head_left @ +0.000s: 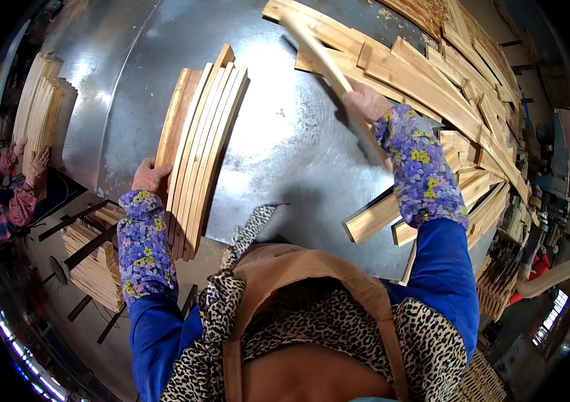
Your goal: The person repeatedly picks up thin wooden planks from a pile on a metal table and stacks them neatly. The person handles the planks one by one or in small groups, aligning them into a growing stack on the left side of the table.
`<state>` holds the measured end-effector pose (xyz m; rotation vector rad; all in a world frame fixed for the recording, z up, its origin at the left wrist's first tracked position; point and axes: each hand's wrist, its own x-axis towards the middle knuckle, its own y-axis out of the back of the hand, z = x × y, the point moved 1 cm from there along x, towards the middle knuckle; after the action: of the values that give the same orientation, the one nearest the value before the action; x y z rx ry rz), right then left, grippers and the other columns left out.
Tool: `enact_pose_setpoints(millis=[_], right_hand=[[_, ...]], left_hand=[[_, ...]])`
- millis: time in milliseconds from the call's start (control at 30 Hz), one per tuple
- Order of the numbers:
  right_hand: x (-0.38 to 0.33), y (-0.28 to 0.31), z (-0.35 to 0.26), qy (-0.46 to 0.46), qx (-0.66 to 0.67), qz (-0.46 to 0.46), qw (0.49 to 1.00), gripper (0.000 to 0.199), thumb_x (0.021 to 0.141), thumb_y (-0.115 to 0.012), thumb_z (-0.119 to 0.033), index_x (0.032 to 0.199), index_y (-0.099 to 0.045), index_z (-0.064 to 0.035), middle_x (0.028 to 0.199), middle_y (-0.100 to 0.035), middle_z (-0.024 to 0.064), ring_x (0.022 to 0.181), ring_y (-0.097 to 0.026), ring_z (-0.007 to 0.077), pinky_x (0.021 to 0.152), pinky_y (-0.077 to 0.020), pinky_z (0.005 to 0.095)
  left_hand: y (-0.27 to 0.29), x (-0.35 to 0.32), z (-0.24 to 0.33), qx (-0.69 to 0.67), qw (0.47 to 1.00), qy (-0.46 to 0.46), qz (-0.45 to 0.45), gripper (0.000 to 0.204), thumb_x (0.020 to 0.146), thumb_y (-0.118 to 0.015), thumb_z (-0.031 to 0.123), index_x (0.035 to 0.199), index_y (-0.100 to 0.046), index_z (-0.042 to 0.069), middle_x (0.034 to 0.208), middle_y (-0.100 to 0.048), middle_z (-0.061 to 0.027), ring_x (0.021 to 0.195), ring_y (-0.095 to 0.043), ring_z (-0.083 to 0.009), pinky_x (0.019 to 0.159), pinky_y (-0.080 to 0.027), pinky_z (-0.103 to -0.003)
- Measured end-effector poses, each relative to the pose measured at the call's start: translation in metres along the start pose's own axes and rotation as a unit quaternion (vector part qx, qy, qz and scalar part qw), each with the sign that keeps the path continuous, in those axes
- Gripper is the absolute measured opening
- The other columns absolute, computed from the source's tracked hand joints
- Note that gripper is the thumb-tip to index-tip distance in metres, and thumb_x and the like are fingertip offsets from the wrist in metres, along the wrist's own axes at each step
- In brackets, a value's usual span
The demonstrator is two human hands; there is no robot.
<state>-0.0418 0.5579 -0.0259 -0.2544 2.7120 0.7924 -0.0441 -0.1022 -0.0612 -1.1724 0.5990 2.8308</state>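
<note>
My right hand (367, 102) is closed around a wooden board (318, 55), held on edge and raised at a slant above the metal tabletop (275, 141). The board's far end is smeared by motion. On the left, a row of wooden boards (208, 137) stands on edge, side by side. My left hand (151, 175) grips the outermost board (179, 110) at the left of this row, near its close end; some fingers are hidden behind the wood. That board leans a little and shows a browner, rougher face than the others.
Loose boards (419, 77) lie in a spread pile at the far right, with shorter pieces (375, 218) nearer. At the far left, another person's hands (35, 164) touch a stack of boards (35, 107). More boards (90, 261) rest on a rack below the table's left edge.
</note>
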Motion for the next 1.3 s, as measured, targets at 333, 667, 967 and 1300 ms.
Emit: enact_pose_setpoints(millis=[333,667,967,1300], right_hand=[[-0.033,-0.217,-0.112,0.057,-0.062,0.014,0.996,0.036,0.106,-0.068,-0.032,0.124,-0.068,-0.0009,0.102,-0.079,0.0213,0.092,-0.081,0.0294,0.078,-0.0668,0.0452],[-0.015,-0.201,-0.110,0.246,-0.245,0.066,0.936,0.063,0.091,-0.075,-0.020,0.150,-0.062,0.0002,0.123,-0.073,0.0269,0.120,-0.069,0.0442,0.107,-0.0546,0.0529],[0.069,0.003,-0.051,0.040,-0.504,0.113,0.855,0.078,0.091,-0.080,-0.036,0.161,-0.053,-0.0159,0.157,-0.060,0.0174,0.146,-0.056,0.0390,0.117,-0.0521,0.0527],[0.099,-0.101,-0.126,-0.011,-0.104,-0.177,0.979,0.050,0.108,-0.063,-0.043,0.133,-0.075,-0.0014,0.121,-0.079,0.0203,0.112,-0.075,0.0296,0.103,-0.0602,0.0442]], left_hand=[[-0.009,-0.049,0.034,0.034,0.996,-0.081,-0.028,0.074,0.094,-0.086,0.054,0.132,-0.069,-0.007,0.120,-0.076,-0.0174,0.101,-0.072,-0.0267,0.092,-0.059,-0.042],[-0.079,-0.151,0.047,0.551,0.787,-0.243,0.135,0.134,0.068,-0.094,0.068,0.165,-0.038,-0.006,0.168,-0.037,-0.0404,0.149,-0.043,-0.0589,0.119,-0.040,-0.069],[-0.045,-0.111,0.031,0.512,0.767,-0.283,0.264,0.112,0.077,-0.083,0.060,0.159,-0.045,-0.006,0.160,-0.044,-0.0378,0.131,-0.054,-0.0579,0.110,-0.049,-0.067],[0.065,-0.039,0.061,0.533,0.777,-0.230,0.244,0.119,0.065,-0.088,0.058,0.162,-0.047,0.004,0.161,-0.044,-0.0267,0.136,-0.052,-0.0503,0.117,-0.046,-0.057]])
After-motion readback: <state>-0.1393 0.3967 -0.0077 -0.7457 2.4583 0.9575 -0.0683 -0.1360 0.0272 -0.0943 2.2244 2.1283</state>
